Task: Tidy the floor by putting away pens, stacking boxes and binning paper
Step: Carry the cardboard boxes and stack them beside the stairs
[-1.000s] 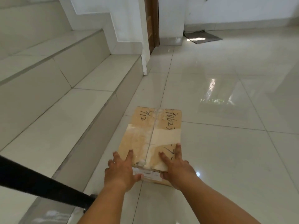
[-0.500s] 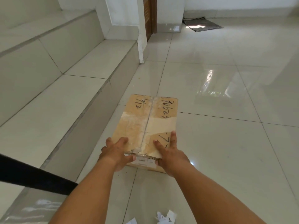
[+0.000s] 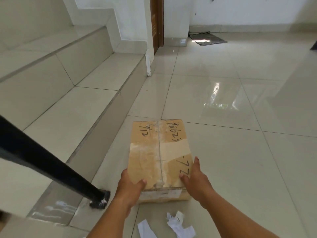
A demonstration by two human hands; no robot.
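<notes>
Where the view begins at its near edge, a crumpled paper (image 3: 178, 224) lies white on the glossy floor (image 3: 240, 169), bearing a small dark mark like an "A". A flat paper strip (image 3: 145, 229) lies just to its left. Both sit between the two forearms.

Beyond them the left hand (image 3: 131, 188) grips the near left corner of the cardboard box (image 3: 159, 152), with its thumb on the top face and its fingers (image 3: 123, 173) wrapped down the left side. The right hand (image 3: 194, 179) holds the near right corner. Its thumb presses on the top and its fingers (image 3: 196, 162) lie straight along the right edge.

The box is oblong, brown and scuffed, and clear tape runs down its centre seam. A paler band crosses its middle. It sits on the floor or just over it, which one I cannot tell, beside the bottom step.

Black marker writing on the box reads upside down from here. By the right thumb is "-77", on the far right flap are digits like "20623", and the scrawl on the far left flap is unclear. A white printed label (image 3: 161, 193) on the near end is too small to read.

To the left a black pole (image 3: 42, 162) slants down to a paint-flecked foot. Pale tiled stairs (image 3: 68, 100) climb on the left. Farther off stand a brown wooden door (image 3: 157, 23) and a dark ribbed mat (image 3: 208, 38).
</notes>
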